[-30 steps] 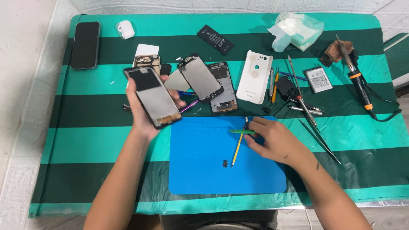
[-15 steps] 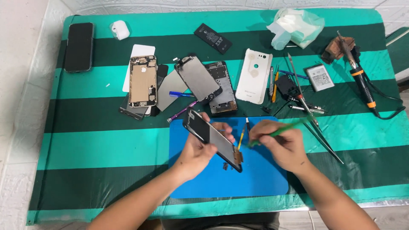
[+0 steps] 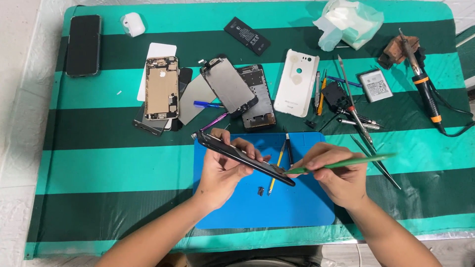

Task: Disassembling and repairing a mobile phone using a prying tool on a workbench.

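Observation:
My left hand (image 3: 225, 170) holds a black phone screen panel (image 3: 242, 157) edge-on and tilted, above the blue work mat (image 3: 297, 210). My right hand (image 3: 334, 175) grips a thin green pry tool (image 3: 346, 162), whose tip touches the lower right end of the panel. A small dark part (image 3: 260, 190) and a yellow-handled tool (image 3: 276, 168) lie on the mat beneath the hands.
On the green striped cloth (image 3: 99, 168) behind the mat lie a gold phone housing (image 3: 161, 88), a screen assembly (image 3: 228, 85), a white back cover (image 3: 297, 81), a battery (image 3: 247, 35), tweezers and screwdrivers (image 3: 356, 111), a soldering iron (image 3: 425, 91), a black phone (image 3: 83, 44) and a tissue wad (image 3: 349, 22).
My left hand brought the screen panel down from the left onto the mat area and turned it edge-on. My right hand picked up the green pry tool and set its tip against the panel.

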